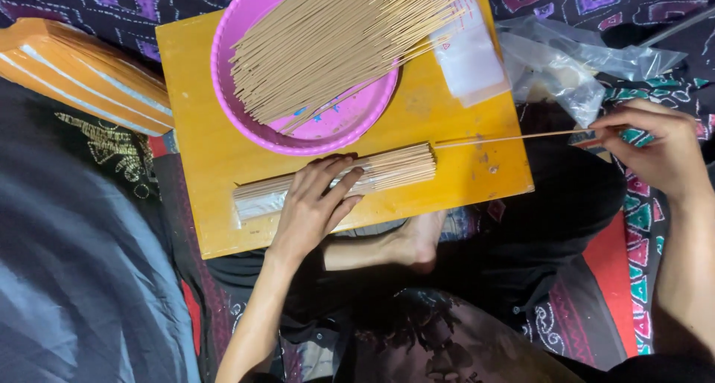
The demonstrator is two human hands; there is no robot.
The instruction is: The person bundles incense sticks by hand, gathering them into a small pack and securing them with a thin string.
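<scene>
A pink round tray (223,63) is set on the far half of a yellow wooden board (201,152), and a loose heap of thin tan incense sticks (335,40) is piled in it, their ends fanning past the tray's far rim. A small stack of clear plastic sleeves (473,63) lies at the board's far right corner. Along the board's near edge a packed bundle of sticks (395,167) is laid lengthwise, partly slid into a clear sleeve at its left end. The left hand (313,208) is pressed flat on the middle of this bundle, fingers spread, gripping nothing. A single stick (506,138) is pinched between thumb and fingertips of the right hand (659,148), which is held off the board's right edge; the stick's free tip reaches just to the bundle's right end. Crumpled clear bags (573,66) lie beyond the board's right edge.
</scene>
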